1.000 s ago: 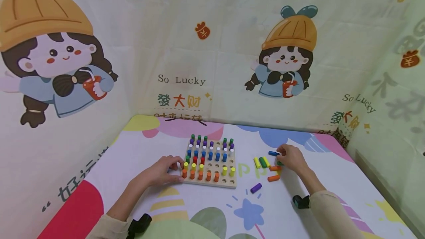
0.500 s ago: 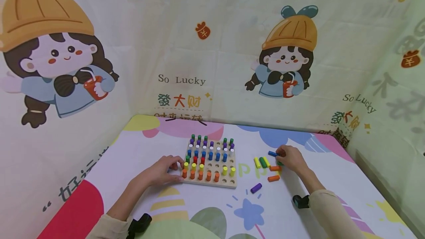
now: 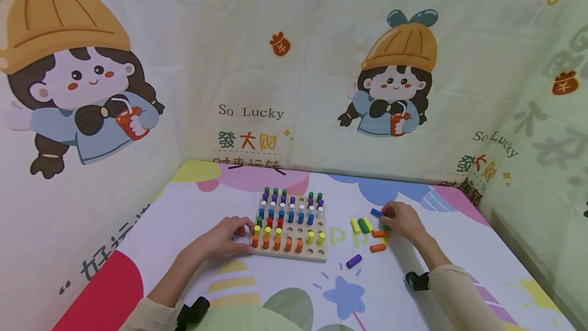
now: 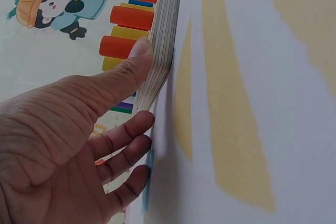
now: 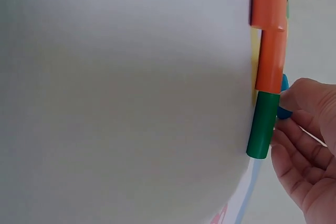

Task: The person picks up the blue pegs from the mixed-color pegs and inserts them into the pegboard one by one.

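A wooden pegboard (image 3: 289, 255) bears rows of upright orange, yellow, red, blue, white, purple and green pegs, with some bare holes. My left hand (image 3: 225, 237) rests against its front left corner. In the left wrist view, the thumb (image 4: 137, 56) touches the board's corner and the other fingers are loosely bent. To the right, my right hand (image 3: 404, 218) pinches a blue peg (image 3: 377, 213) between thumb and fingers. In the right wrist view that blue peg (image 5: 284, 111) is partly hidden behind the thumb and a green peg (image 5: 263, 125) lying close by.
Loose pegs lie between the board and my right hand: yellow (image 3: 356, 226), green (image 3: 363, 226) and orange (image 3: 378, 247) ones. A purple peg (image 3: 354, 261) lies nearer me. A patterned cloth (image 3: 294, 275) covers the table, and printed curtains (image 3: 317, 91) stand behind it.
The blue peg in my right hand has tilted slightly, its far end shifting a little left. My left hand stays at the board's corner.
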Demonstrator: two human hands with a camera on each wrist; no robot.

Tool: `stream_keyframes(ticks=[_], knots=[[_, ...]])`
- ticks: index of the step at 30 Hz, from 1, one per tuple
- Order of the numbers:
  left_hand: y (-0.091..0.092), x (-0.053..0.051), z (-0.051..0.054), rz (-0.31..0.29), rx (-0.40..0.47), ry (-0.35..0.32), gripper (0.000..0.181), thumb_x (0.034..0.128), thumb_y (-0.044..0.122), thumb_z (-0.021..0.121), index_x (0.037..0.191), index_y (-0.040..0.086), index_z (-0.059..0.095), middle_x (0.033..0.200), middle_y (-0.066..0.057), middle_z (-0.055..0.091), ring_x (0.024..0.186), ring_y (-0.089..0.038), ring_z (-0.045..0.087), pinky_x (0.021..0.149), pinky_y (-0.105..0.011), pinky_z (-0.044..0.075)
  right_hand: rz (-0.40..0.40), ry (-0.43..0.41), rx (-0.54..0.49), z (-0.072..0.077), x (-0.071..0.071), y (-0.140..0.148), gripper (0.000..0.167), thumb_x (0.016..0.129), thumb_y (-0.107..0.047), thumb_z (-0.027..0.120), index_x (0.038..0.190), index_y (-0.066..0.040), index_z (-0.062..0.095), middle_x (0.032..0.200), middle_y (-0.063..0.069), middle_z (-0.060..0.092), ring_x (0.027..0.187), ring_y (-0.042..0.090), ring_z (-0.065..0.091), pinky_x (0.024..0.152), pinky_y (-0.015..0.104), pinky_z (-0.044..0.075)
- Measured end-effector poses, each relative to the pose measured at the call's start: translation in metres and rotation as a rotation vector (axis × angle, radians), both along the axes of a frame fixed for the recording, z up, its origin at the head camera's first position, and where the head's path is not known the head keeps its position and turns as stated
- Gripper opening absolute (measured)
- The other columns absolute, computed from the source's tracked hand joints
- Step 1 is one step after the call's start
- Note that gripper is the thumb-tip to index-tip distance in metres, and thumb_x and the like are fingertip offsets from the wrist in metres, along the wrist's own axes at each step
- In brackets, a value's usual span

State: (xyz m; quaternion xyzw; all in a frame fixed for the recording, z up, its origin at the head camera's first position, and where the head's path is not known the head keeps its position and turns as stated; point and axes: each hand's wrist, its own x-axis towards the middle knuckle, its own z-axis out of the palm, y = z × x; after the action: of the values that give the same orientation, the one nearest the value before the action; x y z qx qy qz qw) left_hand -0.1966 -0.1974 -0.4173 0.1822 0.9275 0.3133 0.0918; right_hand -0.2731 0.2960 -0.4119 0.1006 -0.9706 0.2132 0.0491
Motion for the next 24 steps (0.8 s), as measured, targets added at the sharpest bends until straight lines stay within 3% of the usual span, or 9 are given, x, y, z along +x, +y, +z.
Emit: stream_keyframes(ticks=[7, 24], knots=[[0.001, 0.0, 0.0, 0.023, -0.005, -0.009, 0.037, 0.0848, 0.028, 0.085, 0.112, 0.024, 0.061, 0.098, 0.002, 0.056, 0.097, -0.019, 0.049, 0.085, -0.04, 0.046, -0.049, -0.022, -0.035, 0.004, 0.003, -0.005, 0.022, 0.089, -0.011, 0.076, 0.105, 0.002, 0.067, 0.096, 0.013, 0.068, 0.086, 0.026, 0.059, 0.078, 0.042, 0.057], [0.0, -0.002, -0.001, 0.01, -0.009, 0.01, 0.036, 0.0848, 0.027, 0.085, 0.112, 0.023, 0.061, 0.098, 0.002, 0.056, 0.095, -0.019, 0.049, 0.085, -0.04, 0.047, -0.018, 0.037, -0.073, 0.011, 0.016, -0.019, 0.019, 0.09, -0.011, 0.076, 0.103, -0.001, 0.069, 0.098, 0.012, 0.069, 0.092, 0.03, 0.062, 0.082, 0.046, 0.057]])
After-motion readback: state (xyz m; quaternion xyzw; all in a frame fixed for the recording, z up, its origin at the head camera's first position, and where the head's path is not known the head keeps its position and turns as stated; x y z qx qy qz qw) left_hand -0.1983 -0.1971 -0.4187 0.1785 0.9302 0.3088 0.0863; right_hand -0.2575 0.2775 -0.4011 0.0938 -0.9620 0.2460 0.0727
